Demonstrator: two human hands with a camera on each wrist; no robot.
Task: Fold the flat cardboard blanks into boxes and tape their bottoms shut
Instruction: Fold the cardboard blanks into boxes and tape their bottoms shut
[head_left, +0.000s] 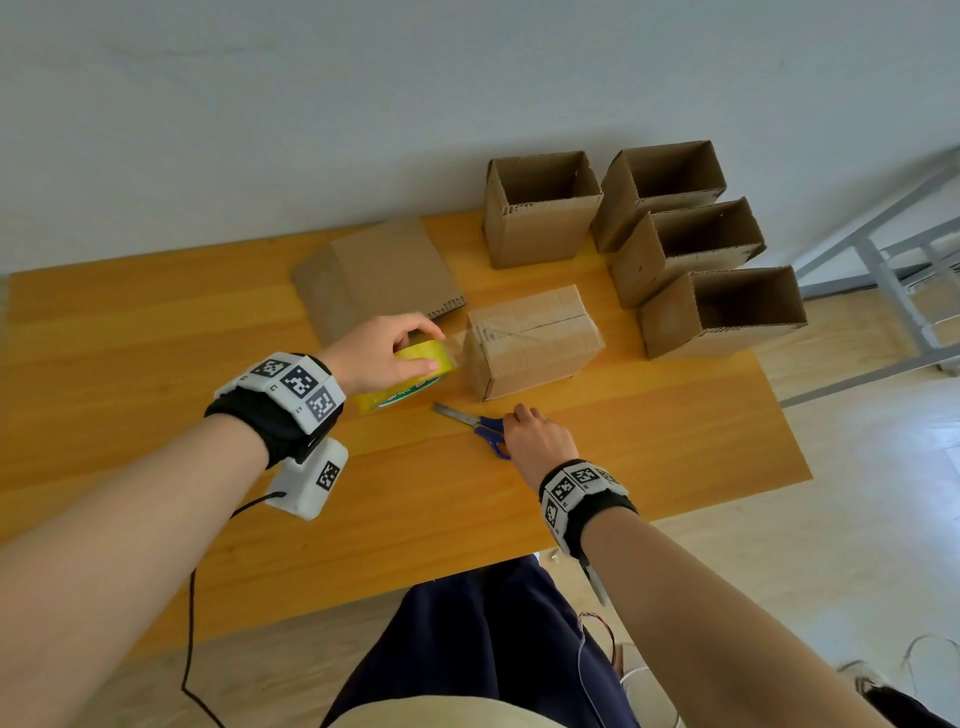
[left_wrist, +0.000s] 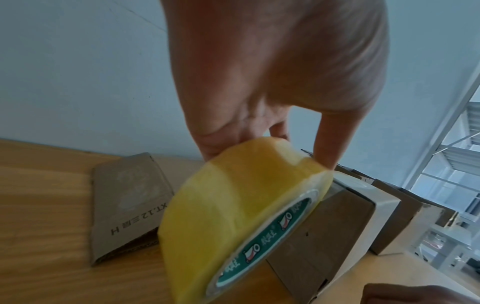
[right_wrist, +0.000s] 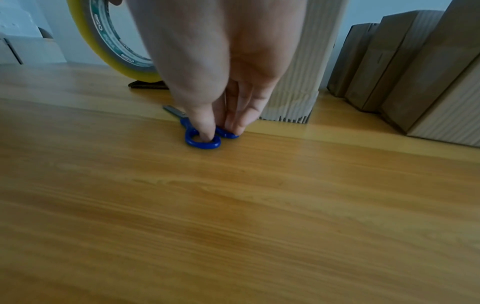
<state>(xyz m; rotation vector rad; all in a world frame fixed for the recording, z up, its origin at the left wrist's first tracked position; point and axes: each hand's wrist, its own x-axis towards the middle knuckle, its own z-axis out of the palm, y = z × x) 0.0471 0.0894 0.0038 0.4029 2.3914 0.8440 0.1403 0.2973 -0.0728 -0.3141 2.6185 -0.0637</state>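
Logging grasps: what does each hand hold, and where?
Left hand grips the tape roll over its rim; right hand has fingers in the scissors' blue handle loops.

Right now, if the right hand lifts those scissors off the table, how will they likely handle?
The scissors look small, so probably light. The right hand has fingertips in the blue loops, so they should not slip. The blades lie shut on the table; they may swing open once lifted.
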